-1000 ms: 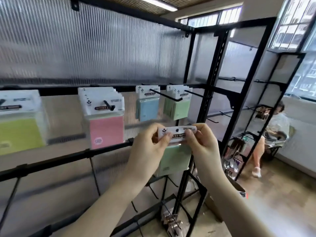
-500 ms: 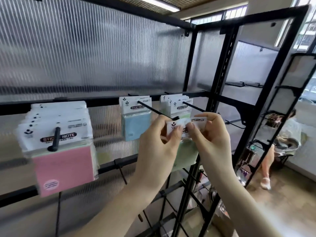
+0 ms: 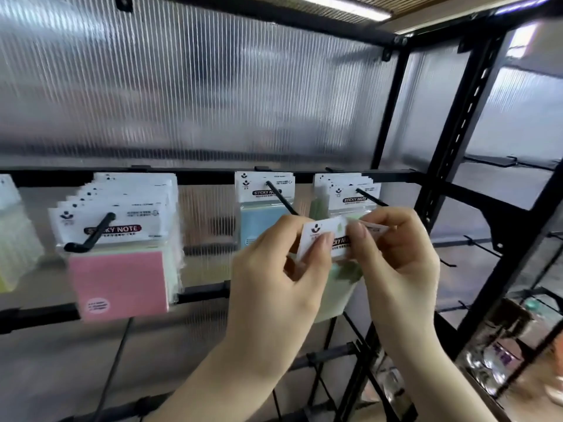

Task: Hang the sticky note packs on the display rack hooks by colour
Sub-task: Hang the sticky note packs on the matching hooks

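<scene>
Both hands, left hand (image 3: 275,278) and right hand (image 3: 399,254), are pinching a green sticky note pack (image 3: 335,287) by its white header, just below the green packs' hook (image 3: 370,197).

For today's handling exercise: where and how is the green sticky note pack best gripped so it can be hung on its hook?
Grip the green sticky note pack by its white header card, one pinch at each top corner from left and right, as the left hand and right hand do. The card is flat and stiff, and this probably keeps its middle free for the hook while the pad hangs below.
</scene>
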{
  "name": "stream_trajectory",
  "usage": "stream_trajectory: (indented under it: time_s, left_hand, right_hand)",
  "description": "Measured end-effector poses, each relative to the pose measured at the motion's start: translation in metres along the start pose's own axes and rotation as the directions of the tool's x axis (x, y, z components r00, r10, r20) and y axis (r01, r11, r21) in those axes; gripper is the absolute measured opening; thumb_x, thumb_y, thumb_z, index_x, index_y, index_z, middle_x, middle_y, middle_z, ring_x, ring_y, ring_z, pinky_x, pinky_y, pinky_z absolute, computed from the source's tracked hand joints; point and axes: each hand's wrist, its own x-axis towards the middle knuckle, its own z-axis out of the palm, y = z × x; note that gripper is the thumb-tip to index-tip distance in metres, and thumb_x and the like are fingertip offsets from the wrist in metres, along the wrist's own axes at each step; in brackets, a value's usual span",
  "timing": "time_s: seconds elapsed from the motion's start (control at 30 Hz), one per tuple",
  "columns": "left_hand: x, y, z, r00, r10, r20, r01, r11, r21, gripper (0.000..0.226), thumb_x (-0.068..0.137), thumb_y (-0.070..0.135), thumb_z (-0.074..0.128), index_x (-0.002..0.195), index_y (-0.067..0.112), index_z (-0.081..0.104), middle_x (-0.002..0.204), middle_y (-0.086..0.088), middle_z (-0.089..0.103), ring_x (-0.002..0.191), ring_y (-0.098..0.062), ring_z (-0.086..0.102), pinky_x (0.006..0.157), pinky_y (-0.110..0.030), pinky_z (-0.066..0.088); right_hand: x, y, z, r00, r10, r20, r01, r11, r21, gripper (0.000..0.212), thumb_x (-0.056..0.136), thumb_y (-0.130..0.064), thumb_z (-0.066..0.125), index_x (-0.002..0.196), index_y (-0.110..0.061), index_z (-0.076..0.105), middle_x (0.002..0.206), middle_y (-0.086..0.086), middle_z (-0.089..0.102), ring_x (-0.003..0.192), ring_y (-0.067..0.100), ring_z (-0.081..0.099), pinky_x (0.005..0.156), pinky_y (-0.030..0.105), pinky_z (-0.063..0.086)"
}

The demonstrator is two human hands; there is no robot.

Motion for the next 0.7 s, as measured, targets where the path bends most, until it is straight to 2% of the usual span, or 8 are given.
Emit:
stream_trajectory:
  time_s: [0.17,0.27,0.33,0.4,0.47,0.53,0.57,0.7]
  left_hand:
    - [-0.008,0.011,0.014,0.998,0.046,-0.036,-0.04,0.987,0.156,0.018,0.089,0.028,0.057,0.076,0.016,0.056,0.058,0.01,0.047,0.052,-0.007,0.048,0.049,-0.016,0.038]
    - [-0.01,0.02,0.026,0.999,-0.035,0.012,0.033,0.988,0.154,0.01,0.088,0.034,0.055,0.083,0.025,0.054,0.058,0.015,0.048,0.052,0.001,0.049,0.048,-0.007,0.035]
    - [-0.01,0.023,0.036,0.997,-0.074,0.032,0.069,0.989,0.132,0.01,0.087,0.035,0.054,0.083,0.026,0.055,0.056,0.021,0.045,0.052,0.006,0.048,0.05,-0.002,0.031]
    - [-0.009,0.023,0.046,0.994,-0.103,0.033,0.099,0.989,0.109,0.014,0.087,0.037,0.053,0.084,0.024,0.056,0.055,0.019,0.046,0.051,0.003,0.049,0.049,-0.004,0.032]
    - [-0.007,0.022,0.057,0.989,-0.147,0.03,0.145,0.986,0.081,0.016,0.086,0.041,0.054,0.085,0.026,0.057,0.058,0.009,0.054,0.051,-0.009,0.054,0.045,-0.018,0.04]
    - [-0.004,0.021,0.066,0.979,-0.203,0.035,0.203,0.979,0.015,0.014,0.086,0.038,0.058,0.084,0.025,0.057,0.064,0.002,0.06,0.055,-0.017,0.058,0.05,-0.031,0.046]
    - [-0.002,0.02,0.071,0.974,-0.221,0.045,0.221,0.975,-0.016,0.012,0.085,0.035,0.058,0.083,0.024,0.058,0.065,0.001,0.062,0.056,-0.017,0.059,0.051,-0.031,0.047]
    - [0.002,0.018,0.086,0.961,-0.26,0.092,0.269,0.956,-0.117,0.01,0.087,0.027,0.061,0.078,0.024,0.058,0.066,0.004,0.065,0.06,-0.011,0.061,0.053,-0.018,0.046]
  right_hand:
    - [0.006,0.004,-0.014,0.999,-0.043,0.011,0.043,0.999,-0.012,0.013,0.085,-0.018,0.065,0.082,-0.026,0.056,0.075,-0.01,0.061,0.063,0.002,0.057,0.058,0.015,0.046]
    - [0.008,0.006,-0.024,0.995,-0.101,0.005,0.101,0.993,-0.067,0.007,0.086,-0.025,0.06,0.085,-0.027,0.053,0.078,-0.003,0.059,0.062,0.003,0.056,0.057,0.014,0.044]
    - [0.011,0.008,-0.033,0.991,-0.131,0.004,0.13,0.986,-0.107,0.007,0.087,-0.025,0.058,0.086,-0.028,0.052,0.08,-0.003,0.059,0.062,0.002,0.056,0.056,0.012,0.043]
    - [0.015,0.01,-0.042,0.99,-0.139,0.013,0.14,0.983,-0.119,0.008,0.087,-0.024,0.058,0.086,-0.029,0.051,0.08,-0.006,0.06,0.062,0.003,0.056,0.055,0.014,0.044]
    - [0.02,0.013,-0.052,0.988,-0.149,0.026,0.152,0.979,-0.136,0.01,0.088,-0.022,0.059,0.086,-0.028,0.051,0.079,-0.011,0.059,0.063,0.001,0.056,0.055,0.013,0.043]
    - [0.024,0.016,-0.061,0.988,-0.152,0.029,0.154,0.98,-0.127,0.015,0.089,-0.016,0.061,0.085,-0.026,0.051,0.077,-0.015,0.058,0.061,-0.002,0.054,0.055,0.009,0.04]
    - [0.025,0.018,-0.065,0.987,-0.157,0.027,0.159,0.98,-0.121,0.017,0.089,-0.013,0.06,0.085,-0.026,0.051,0.077,-0.015,0.058,0.061,-0.003,0.053,0.055,0.008,0.039]
    - [0.03,0.025,-0.076,0.985,-0.17,0.005,0.169,0.979,-0.111,0.021,0.087,-0.007,0.059,0.085,-0.027,0.052,0.078,-0.013,0.057,0.065,-0.001,0.054,0.059,0.009,0.04]
